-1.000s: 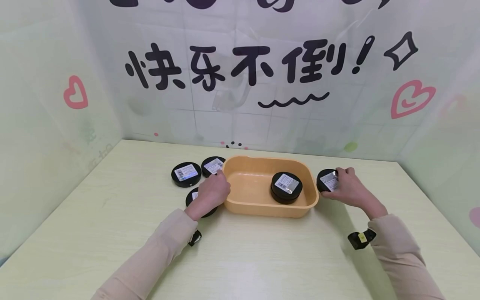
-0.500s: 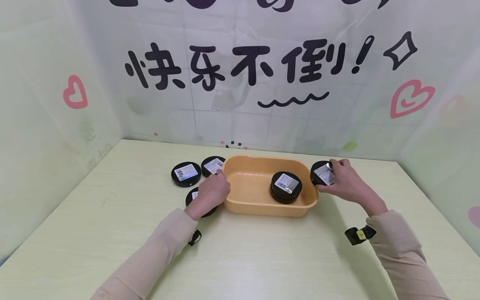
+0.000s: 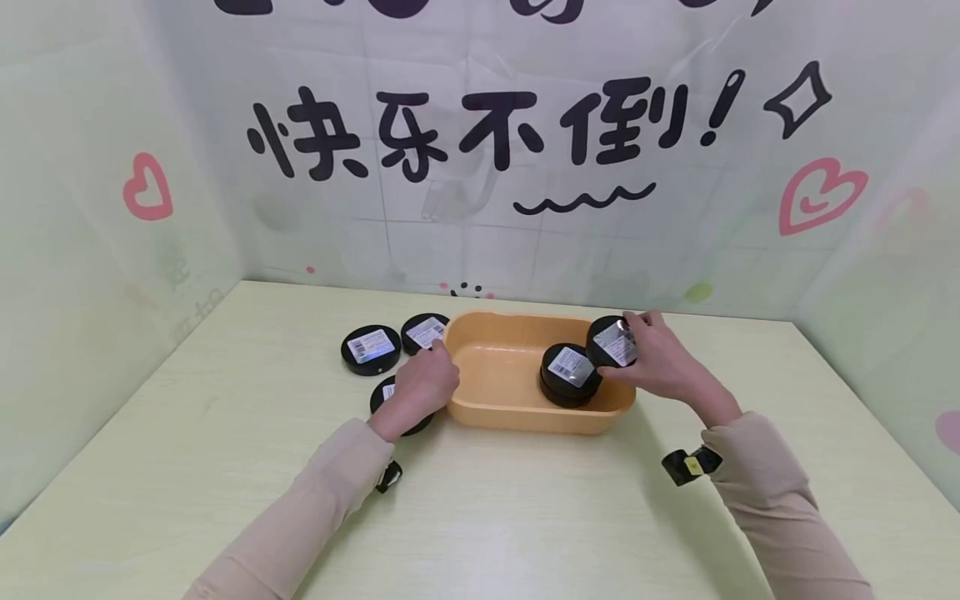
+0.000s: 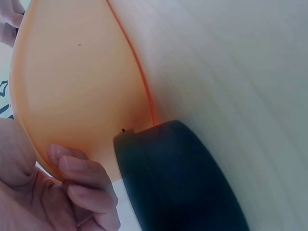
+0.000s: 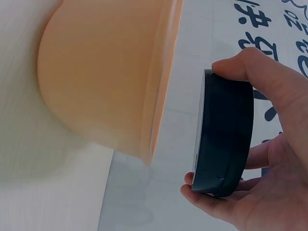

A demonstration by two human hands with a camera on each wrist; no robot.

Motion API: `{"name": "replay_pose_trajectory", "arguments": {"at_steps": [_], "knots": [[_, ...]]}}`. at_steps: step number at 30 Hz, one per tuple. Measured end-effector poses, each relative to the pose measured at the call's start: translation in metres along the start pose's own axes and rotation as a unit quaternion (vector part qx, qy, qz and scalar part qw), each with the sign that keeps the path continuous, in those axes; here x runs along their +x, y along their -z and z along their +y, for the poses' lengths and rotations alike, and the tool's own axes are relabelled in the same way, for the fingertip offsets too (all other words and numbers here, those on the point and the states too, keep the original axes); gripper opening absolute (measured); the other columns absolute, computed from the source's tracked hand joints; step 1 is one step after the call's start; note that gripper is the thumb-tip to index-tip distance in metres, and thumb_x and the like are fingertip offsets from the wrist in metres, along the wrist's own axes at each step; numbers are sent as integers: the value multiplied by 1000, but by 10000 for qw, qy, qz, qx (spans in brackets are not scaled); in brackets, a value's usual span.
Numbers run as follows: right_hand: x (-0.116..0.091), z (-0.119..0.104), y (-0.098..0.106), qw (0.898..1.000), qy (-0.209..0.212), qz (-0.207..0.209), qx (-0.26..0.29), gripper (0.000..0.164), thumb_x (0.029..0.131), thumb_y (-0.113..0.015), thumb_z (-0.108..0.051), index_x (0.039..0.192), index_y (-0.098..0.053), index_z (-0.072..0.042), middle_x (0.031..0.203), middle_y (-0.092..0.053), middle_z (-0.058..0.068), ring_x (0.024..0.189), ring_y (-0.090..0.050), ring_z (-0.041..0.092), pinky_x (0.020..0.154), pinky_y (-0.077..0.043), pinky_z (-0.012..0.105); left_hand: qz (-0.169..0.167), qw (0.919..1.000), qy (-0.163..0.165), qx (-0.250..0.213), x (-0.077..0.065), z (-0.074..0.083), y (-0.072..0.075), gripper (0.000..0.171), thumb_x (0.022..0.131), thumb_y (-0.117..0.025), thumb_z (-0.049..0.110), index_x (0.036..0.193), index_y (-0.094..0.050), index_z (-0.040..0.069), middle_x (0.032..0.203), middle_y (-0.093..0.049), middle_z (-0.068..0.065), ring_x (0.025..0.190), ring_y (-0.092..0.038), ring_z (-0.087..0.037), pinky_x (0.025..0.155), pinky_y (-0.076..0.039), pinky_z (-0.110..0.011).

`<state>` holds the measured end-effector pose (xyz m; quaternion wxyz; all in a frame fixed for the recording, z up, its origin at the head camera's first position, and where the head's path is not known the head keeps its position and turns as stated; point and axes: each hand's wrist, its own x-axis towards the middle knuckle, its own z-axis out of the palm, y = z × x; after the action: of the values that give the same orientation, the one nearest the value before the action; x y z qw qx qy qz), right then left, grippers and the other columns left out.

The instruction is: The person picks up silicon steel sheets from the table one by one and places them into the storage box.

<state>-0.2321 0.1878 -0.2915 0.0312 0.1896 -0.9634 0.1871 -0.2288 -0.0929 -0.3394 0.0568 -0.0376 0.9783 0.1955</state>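
Note:
An orange plastic basin [image 3: 525, 419] stands on the table. My left hand [image 3: 427, 381] pinches its left rim, thumb on one side and fingers curled on the other in the left wrist view. With my right hand [image 3: 663, 358] I hold a flat round black case [image 3: 615, 343], silver-white label up, raised over the basin's right end. In the right wrist view, thumb and fingers grip the case [image 5: 226, 134] by its edge, above the basin rim [image 5: 159, 96]. Inside the basin, a stack of black cases [image 3: 567, 379] sits at the right, partly overlapped by the held one.
Left of the basin lie three more labelled black cases: one far left [image 3: 371, 350], one at the basin's back corner [image 3: 424, 332], and one [image 3: 384, 395] partly hidden under my left forearm. A printed backdrop [image 3: 465, 242] rises behind the pale table [image 3: 480, 517].
My right hand has lifted the black case from the table right of the basin and carried it left, over the basin. The left hand stays at the rim.

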Motion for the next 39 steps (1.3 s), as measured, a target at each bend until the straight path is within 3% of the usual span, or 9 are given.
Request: {"name": "replay_pose_trajectory", "arguments": {"at_steps": [7,24,39], "knots": [[8,-1,-15,9996,235,100,137,87,70,-69,-38,127,-31,16,114,-35,33,95,-46,40,82,-41,47,44,10000,-24,20,0,0,-1,47,90,-44,17,127,-34,-11,75,-52,-14,60,-53,-20,46,-39,-28],[17,-17,-34,9993,331,26,153,76,69,-71,-24,125,-35,14,112,-39,33,94,-48,38,82,-41,47,58,9999,-81,-20,1,-2,-1,50,90,-44,18,129,-32,-12,74,-52,-13,60,-53,-21,47,-39,-28],[22,-18,-44,9992,317,-226,41,78,70,-72,-27,125,-36,15,116,-39,33,97,-47,36,84,-41,45,70,9999,-76,-17,0,-1,-1,51,90,-45,18,129,-32,-12,78,-54,-15,60,-53,-21,47,-39,-29]]}}
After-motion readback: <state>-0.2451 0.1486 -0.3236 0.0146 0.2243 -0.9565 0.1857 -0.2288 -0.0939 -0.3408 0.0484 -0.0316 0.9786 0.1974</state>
